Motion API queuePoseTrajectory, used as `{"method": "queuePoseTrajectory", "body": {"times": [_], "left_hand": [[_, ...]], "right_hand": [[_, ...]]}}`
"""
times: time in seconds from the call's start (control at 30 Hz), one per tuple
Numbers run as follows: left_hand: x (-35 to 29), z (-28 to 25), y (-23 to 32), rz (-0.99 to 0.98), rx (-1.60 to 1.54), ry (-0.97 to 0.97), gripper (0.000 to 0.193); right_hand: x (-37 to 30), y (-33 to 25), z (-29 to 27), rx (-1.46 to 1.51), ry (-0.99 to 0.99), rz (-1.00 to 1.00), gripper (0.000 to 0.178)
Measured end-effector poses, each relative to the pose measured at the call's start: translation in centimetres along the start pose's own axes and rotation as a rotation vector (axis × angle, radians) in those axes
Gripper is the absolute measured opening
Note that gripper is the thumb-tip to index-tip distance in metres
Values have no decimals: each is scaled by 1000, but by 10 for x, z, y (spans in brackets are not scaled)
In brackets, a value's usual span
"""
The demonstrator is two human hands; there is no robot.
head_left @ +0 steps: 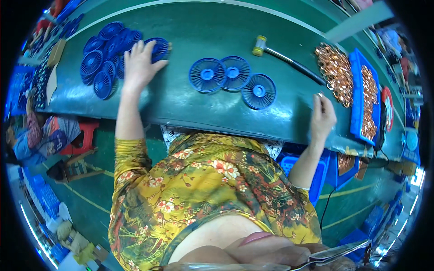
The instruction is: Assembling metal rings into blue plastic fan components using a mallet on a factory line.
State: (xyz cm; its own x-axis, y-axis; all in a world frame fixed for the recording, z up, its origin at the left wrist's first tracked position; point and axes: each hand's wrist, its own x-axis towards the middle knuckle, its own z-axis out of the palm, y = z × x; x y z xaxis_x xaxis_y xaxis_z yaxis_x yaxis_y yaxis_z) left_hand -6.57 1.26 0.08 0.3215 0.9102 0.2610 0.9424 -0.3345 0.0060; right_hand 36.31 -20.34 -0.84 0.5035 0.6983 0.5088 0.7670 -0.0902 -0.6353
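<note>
My left hand point(141, 67) is open, its fingers spread over the edge of a heap of round blue plastic fan grilles point(92, 62). Its fingertips reach one grille point(159, 50) on the heap's right side; whether they touch it I cannot tell. Three more grilles point(207, 75) lie flat in the middle of the table, two of them overlapping. My right hand point(323, 118) is closed in a pinch above the table's near right part. A small shiny bit shows at its fingertips, too small to name. Beyond it spreads a pile of copper-coloured rings point(335, 72).
A hammer point(289, 60) with a yellow head lies on the green table point(194, 106) between the grilles and the rings. At the right stands a blue tray point(357, 97) holding more rings. Blue crates point(318, 174) sit below the table edge. Another person point(40, 135) works at the left.
</note>
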Motion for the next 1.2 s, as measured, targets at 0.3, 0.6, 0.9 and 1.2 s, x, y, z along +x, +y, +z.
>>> {"method": "queuePoseTrajectory", "body": {"times": [0.3, 0.6, 0.9, 1.2], "left_hand": [[-17, -23, 49, -82, -642, 494, 24], [-57, -47, 155, -144, -1563, -60, 38], [-64, -43, 166, 63, -1509, -9, 37], [-65, -46, 166, 129, -1318, -36, 35]], "right_hand": [[-2, -79, 28, 83, -23, -458, 16], [-8, -134, 47, 235, -45, -760, 25], [-10, -148, 64, 142, -172, -690, 17], [-17, -146, 62, 80, -311, -584, 18]]}}
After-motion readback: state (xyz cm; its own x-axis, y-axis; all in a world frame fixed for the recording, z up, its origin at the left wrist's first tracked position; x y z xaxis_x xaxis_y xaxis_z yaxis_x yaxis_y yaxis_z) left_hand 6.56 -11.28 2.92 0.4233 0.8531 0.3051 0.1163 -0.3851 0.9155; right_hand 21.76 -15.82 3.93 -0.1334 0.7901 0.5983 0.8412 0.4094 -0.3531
